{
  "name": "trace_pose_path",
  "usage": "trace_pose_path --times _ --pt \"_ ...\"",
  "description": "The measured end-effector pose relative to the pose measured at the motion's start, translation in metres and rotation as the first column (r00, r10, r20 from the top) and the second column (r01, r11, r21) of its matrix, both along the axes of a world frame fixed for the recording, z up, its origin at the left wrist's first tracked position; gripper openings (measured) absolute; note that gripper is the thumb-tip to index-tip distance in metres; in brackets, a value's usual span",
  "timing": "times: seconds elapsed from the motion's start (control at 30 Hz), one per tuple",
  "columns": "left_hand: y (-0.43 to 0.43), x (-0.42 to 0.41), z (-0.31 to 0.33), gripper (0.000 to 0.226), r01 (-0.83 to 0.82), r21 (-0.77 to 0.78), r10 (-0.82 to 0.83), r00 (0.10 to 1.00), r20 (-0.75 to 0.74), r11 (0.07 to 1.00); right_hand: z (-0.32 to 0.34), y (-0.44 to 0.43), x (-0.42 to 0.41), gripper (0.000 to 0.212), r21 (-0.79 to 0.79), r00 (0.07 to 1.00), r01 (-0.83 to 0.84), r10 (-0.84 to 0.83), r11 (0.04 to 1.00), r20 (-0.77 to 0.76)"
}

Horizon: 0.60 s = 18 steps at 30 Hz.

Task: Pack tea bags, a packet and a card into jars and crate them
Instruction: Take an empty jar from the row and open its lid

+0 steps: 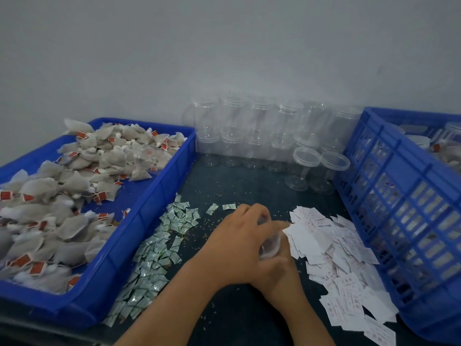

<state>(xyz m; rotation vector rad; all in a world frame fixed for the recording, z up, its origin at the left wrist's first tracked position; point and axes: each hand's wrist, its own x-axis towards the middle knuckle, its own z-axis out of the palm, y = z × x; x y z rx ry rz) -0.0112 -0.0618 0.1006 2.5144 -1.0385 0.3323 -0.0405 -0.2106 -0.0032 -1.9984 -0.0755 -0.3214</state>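
Low in the middle, my right hand (pixel 275 272) grips a clear jar (pixel 270 244), which is largely hidden under my left hand (pixel 239 236). The left hand's fingertips pinch a white card (pixel 287 231) at the near edge of the pile of cards (pixel 334 248), right by the jar. Small green-white packets (pixel 159 248) lie strewn on the dark table left of my hands. Tea bags (pixel 74 186) with red tags fill a blue tray (pixel 159 186) on the left. A blue slatted crate (pixel 399 196) on the right holds filled jars (pixel 446 146).
Several empty clear jars (pixel 249 136) stand stacked in rows against the grey wall, two more lidded ones (pixel 319 168) nearer me. Loose grains speckle the table top (pixel 237 186) between the tray and the crate.
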Motion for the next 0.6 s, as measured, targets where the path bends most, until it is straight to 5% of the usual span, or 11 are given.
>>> trace_pose_path --times 0.2,0.43,0.53,0.6 --pt "-0.007 -0.010 -0.003 0.040 -0.159 -0.081 0.161 0.987 0.027 0.984 0.009 -0.002 -0.006 0.047 -0.039 0.992 0.003 0.002 0.999 0.127" --pt "-0.010 -0.023 0.003 0.051 -0.383 0.006 0.383 0.923 -0.032 0.924 0.007 0.002 -0.012 0.061 -0.093 0.987 0.018 -0.003 0.996 0.162" --pt "-0.002 -0.016 0.016 0.063 -0.514 0.040 0.508 0.828 -0.239 0.857 0.005 0.005 -0.013 0.078 -0.202 0.931 0.204 -0.126 0.958 0.343" --pt "0.011 -0.009 0.024 0.063 -0.499 -0.057 0.417 0.777 -0.472 0.865 0.008 0.008 -0.015 0.086 -0.154 0.917 0.226 -0.156 0.962 0.368"
